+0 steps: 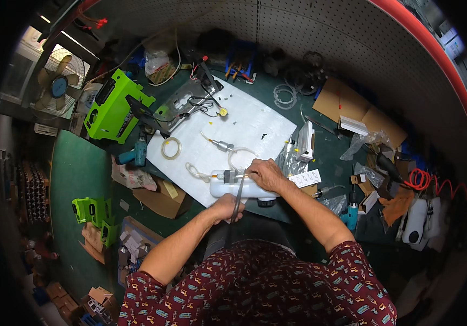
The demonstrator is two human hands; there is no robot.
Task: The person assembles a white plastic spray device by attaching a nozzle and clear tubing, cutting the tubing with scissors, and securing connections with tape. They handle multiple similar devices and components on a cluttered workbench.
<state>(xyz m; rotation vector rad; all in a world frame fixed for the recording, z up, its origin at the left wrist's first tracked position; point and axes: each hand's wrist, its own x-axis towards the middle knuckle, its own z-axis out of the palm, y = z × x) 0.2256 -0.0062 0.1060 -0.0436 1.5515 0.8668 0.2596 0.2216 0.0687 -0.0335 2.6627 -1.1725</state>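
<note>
A white plastic tank (220, 187) with a black cap (266, 202) lies on its side at the near edge of the white board. Against its far side rests a small pump (230, 176) with clear tubing (196, 173). My right hand (266, 175) is closed, its fingertips pinching the tubing beside the pump. In my left hand (228, 208), just nearer than the tank, is a long thin grey tool (239, 194), which stretches across the tank toward my right fingertips. Its exact kind is unclear. Farther up the board lies a metal cylindrical fitting (222, 145) with a looped tube.
The white board (277, 122) carries a coil of tubing (171, 148), loose screws and a wired connector (223, 112). Left stand a green housing (115, 108) and a cordless driver (140, 151). An open carton (157, 198) lies near left; boxes and another driver (349, 216) are right.
</note>
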